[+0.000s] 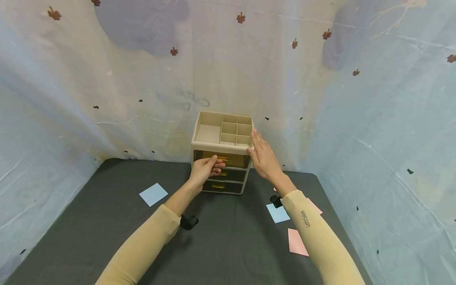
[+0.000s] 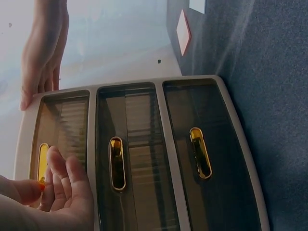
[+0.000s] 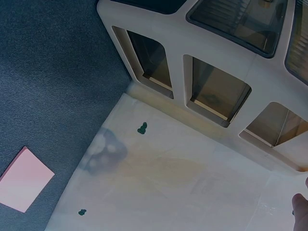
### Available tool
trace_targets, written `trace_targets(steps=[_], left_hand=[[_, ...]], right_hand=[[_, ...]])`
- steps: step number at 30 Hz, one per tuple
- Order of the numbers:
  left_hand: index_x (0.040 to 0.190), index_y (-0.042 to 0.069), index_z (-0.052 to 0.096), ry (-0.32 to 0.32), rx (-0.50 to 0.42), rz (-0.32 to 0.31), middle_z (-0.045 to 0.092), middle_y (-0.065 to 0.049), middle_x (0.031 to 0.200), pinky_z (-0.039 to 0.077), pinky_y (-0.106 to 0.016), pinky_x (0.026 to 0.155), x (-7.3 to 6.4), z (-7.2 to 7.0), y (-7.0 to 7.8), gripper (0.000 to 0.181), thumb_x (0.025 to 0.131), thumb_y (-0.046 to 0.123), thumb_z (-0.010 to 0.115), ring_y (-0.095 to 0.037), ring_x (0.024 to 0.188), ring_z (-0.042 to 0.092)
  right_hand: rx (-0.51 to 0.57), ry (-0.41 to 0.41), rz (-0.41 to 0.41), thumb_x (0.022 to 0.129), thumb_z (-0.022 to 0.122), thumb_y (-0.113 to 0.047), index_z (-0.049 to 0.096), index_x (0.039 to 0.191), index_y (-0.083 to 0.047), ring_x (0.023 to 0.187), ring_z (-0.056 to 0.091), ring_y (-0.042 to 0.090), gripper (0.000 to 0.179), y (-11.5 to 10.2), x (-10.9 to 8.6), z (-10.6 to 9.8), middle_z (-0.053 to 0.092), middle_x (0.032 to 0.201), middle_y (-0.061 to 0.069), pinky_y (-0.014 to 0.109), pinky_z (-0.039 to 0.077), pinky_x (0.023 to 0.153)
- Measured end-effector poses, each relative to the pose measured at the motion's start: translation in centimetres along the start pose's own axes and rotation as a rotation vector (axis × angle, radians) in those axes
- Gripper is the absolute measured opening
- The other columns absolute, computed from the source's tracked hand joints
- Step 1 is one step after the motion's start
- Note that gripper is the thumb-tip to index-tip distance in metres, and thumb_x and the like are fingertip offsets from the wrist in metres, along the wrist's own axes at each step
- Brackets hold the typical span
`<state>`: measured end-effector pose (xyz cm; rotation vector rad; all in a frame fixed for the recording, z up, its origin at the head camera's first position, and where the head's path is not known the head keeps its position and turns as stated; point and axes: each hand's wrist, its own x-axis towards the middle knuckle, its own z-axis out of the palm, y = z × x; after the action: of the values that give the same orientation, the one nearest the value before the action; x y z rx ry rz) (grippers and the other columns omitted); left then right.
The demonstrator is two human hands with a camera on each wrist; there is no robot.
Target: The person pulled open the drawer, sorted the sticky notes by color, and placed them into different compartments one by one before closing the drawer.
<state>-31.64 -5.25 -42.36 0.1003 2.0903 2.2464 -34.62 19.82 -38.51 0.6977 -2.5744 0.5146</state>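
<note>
A beige desktop drawer unit (image 1: 222, 149) stands against the back curtain, with an open compartment tray on top and three dark see-through drawers in front. My left hand (image 1: 204, 171) is at the top drawer (image 1: 236, 160), thumb and fingers pinching its gold handle (image 2: 43, 161). The lower two drawers, each with a gold handle, sit flush in the frame. My right hand (image 1: 264, 158) rests against the unit's upper right side, its fingers straight and pointing toward the back. Only the fingertips (image 3: 301, 211) of that hand show in the right wrist view, beside the cut-out side wall.
A blue paper square (image 1: 153, 194) lies left of the unit on the dark tabletop (image 1: 228, 237). On the right lie another blue square (image 1: 278, 213) and pink ones (image 1: 297, 242), partly covered by my right forearm. A patterned curtain (image 1: 228, 71) surrounds the table.
</note>
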Motion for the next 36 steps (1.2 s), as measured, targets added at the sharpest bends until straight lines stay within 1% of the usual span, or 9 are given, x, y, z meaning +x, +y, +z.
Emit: trace_targets(steps=[6,12,17,21,25,28,30,32,36], left_hand=[[0.117,-0.001,0.074,-0.019,0.013,0.012,0.078,-0.010,0.107,0.057,-0.050,0.099,-0.1,-0.1,0.0,0.042,0.111,0.034,0.053,-0.022,0.088,0.071],[0.124,0.000,0.071,-0.067,0.046,0.036,0.075,-0.013,0.117,0.055,-0.049,0.103,-0.4,-0.6,-0.4,0.039,0.112,0.032,0.052,-0.025,0.099,0.070],[0.125,0.001,0.070,-0.074,0.102,0.074,0.074,-0.013,0.118,0.056,-0.045,0.100,-1.0,-0.9,-0.6,0.041,0.112,0.034,0.050,-0.029,0.103,0.069],[0.126,-0.001,0.070,-0.072,0.137,0.086,0.075,-0.013,0.117,0.057,-0.044,0.098,-1.6,-1.4,-1.1,0.044,0.112,0.036,0.049,-0.031,0.103,0.069],[0.127,-0.002,0.069,-0.076,0.148,0.077,0.074,-0.015,0.117,0.055,-0.049,0.101,-2.0,-1.7,-1.9,0.044,0.112,0.034,0.050,-0.028,0.101,0.070],[0.126,-0.002,0.070,-0.072,0.156,0.058,0.075,-0.015,0.117,0.054,-0.052,0.102,-2.2,-1.9,-2.6,0.042,0.112,0.033,0.050,-0.031,0.102,0.070],[0.126,-0.002,0.069,-0.074,0.166,0.042,0.075,-0.015,0.117,0.054,-0.051,0.101,-2.4,-2.0,-3.1,0.043,0.112,0.033,0.049,-0.033,0.104,0.069],[0.127,-0.004,0.069,-0.075,0.179,0.030,0.075,-0.015,0.116,0.056,-0.047,0.099,-2.4,-2.2,-3.5,0.045,0.112,0.034,0.048,-0.036,0.106,0.069],[0.126,-0.004,0.069,-0.071,0.189,0.005,0.075,-0.013,0.112,0.059,-0.037,0.091,-2.2,-2.4,-4.5,0.046,0.112,0.035,0.048,-0.033,0.103,0.069]], right_hand=[[-0.009,0.001,0.002,0.114,0.034,-0.035,0.016,0.166,-0.002,0.158,0.021,0.036,0.065,0.1,0.0,0.1,0.012,0.174,0.012,0.057,0.020,0.127],[-0.005,-0.003,0.005,0.114,0.034,-0.036,0.015,0.166,-0.002,0.158,0.021,0.036,0.065,0.1,-0.1,0.2,0.012,0.174,0.011,0.057,0.020,0.127],[0.007,0.003,0.000,0.114,0.034,-0.035,0.016,0.166,-0.002,0.158,0.021,0.037,0.064,0.0,-0.1,0.1,0.013,0.174,0.012,0.057,0.020,0.127],[0.010,-0.001,0.005,0.114,0.034,-0.037,0.015,0.167,-0.003,0.158,0.021,0.036,0.065,-0.1,-0.1,0.0,0.012,0.174,0.011,0.055,0.018,0.128],[0.010,-0.007,0.014,0.114,0.033,-0.037,0.015,0.167,-0.004,0.158,0.020,0.035,0.065,0.0,0.0,0.0,0.011,0.174,0.010,0.051,0.014,0.129],[0.012,-0.010,0.016,0.114,0.034,-0.036,0.014,0.167,-0.003,0.158,0.020,0.036,0.065,0.0,0.0,0.0,0.010,0.174,0.010,0.050,0.012,0.130],[0.014,-0.009,0.017,0.114,0.034,-0.036,0.014,0.167,-0.004,0.158,0.020,0.036,0.065,0.0,0.0,0.0,0.010,0.174,0.010,0.049,0.012,0.130],[0.013,-0.011,0.018,0.114,0.034,-0.035,0.014,0.167,-0.004,0.158,0.019,0.036,0.064,0.0,0.0,0.0,0.009,0.174,0.009,0.050,0.012,0.130],[0.008,-0.011,0.018,0.114,0.033,-0.037,0.013,0.167,-0.004,0.158,0.019,0.036,0.065,0.1,0.0,0.1,0.009,0.174,0.009,0.052,0.014,0.129]])
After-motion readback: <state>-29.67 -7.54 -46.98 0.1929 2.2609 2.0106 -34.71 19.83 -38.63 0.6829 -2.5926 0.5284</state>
